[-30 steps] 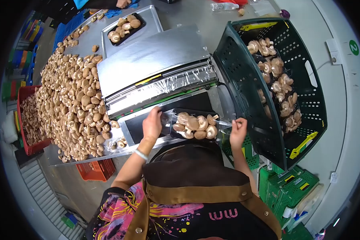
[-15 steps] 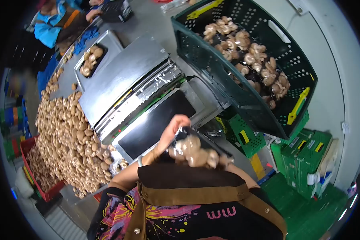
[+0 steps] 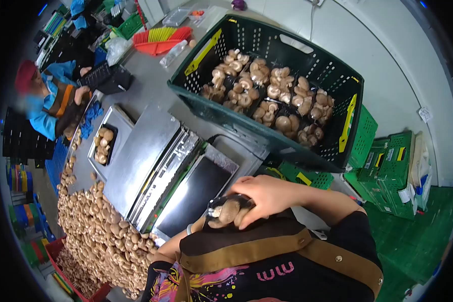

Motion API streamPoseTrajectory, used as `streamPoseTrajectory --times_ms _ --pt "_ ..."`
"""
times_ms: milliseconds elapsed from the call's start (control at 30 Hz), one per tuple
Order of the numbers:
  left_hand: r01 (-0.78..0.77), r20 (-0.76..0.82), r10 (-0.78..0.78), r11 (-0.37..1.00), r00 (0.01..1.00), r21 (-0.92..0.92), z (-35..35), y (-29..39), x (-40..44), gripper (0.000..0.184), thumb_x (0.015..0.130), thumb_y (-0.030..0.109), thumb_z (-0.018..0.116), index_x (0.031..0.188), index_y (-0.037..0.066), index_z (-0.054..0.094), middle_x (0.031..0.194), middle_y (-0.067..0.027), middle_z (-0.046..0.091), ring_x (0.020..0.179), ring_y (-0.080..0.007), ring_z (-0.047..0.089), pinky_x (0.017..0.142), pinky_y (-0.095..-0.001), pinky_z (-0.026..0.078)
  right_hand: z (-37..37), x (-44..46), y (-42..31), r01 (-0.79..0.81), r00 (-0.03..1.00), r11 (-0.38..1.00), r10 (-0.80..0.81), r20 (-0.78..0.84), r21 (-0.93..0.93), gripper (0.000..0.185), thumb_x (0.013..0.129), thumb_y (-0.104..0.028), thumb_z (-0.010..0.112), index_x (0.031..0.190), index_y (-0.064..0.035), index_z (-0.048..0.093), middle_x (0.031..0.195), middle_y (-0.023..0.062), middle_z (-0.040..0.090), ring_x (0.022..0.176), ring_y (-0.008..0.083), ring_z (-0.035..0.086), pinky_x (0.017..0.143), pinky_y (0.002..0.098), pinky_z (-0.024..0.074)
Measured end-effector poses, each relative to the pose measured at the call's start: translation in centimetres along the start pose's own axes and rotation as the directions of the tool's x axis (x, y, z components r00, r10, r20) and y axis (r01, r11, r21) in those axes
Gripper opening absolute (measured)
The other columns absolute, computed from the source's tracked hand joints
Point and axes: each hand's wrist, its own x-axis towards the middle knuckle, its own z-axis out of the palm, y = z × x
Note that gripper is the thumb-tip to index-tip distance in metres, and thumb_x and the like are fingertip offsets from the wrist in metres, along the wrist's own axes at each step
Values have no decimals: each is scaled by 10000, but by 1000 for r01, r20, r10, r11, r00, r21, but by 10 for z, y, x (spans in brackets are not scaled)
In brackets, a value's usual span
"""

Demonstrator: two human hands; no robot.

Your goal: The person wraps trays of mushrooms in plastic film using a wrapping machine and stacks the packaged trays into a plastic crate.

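My right hand (image 3: 267, 198) is wrapped over a black tray of brown mushrooms (image 3: 230, 211), close to the front of the apron. The tray's far end shows beside the thumb and fingers. My left forearm (image 3: 172, 247) reaches toward the tray from the left, but the left hand's fingers are hidden behind the tray and apron. Just beyond the tray lies the wrapping machine (image 3: 153, 166) with its dark plate (image 3: 201, 189). A large dark green crate (image 3: 267, 132) behind it holds several wrapped trays of mushrooms (image 3: 287, 126).
A big heap of loose mushrooms (image 3: 98, 226) covers the left of the table. Another filled tray (image 3: 104, 145) rests on a metal tray (image 3: 123, 121). A co-worker (image 3: 55, 100) handles black trays (image 3: 105, 79) at the far left. Green crates (image 3: 387, 161) are stacked at the right.
The view has turned toward the green crate. The mushroom tray left the machine's front and came close to the apron. My right hand now lies over it; my left hand has gone out of sight.
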Motion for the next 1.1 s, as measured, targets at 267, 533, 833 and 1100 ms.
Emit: streamPoseTrajectory --times_ms 267,533,833,1100 --pt "-127 -498 281 939 821 320 -12 86 29 210 957 64 536 1163 58 496 1095 -94 614 883 -151 593 798 -281 469 -144 -56 90 383 564 597 453 -690 705 350 973 -177 575 1295 -45 535 1190 63 627 1052 134 611 899 315 518" --pt "-144 -590 277 954 759 263 -44 100 27 112 971 112 538 1073 70 553 1004 -82 611 828 -151 574 777 -278 457 -124 -17 263 504 409 329 724 -556 799 330 1005 -142 520 1302 -17 450 1235 108 588 1133 241 583 993 411 466" --pt "-122 -616 200 979 762 166 -54 69 20 89 979 102 534 1049 60 568 981 -69 637 812 -130 588 758 -264 461 -77 26 305 105 329 347 872 -362 932 240 978 -177 555 1208 -109 542 1068 50 620 891 196 589 733 337 449" --pt "-159 -666 230 973 710 166 -67 69 -15 69 967 108 558 1015 66 581 941 -53 641 803 -119 582 749 -256 457 -137 -10 214 -702 562 656 270 -782 -277 658 822 -337 731 1309 -5 437 1137 248 583 1072 440 566 908 482 479"
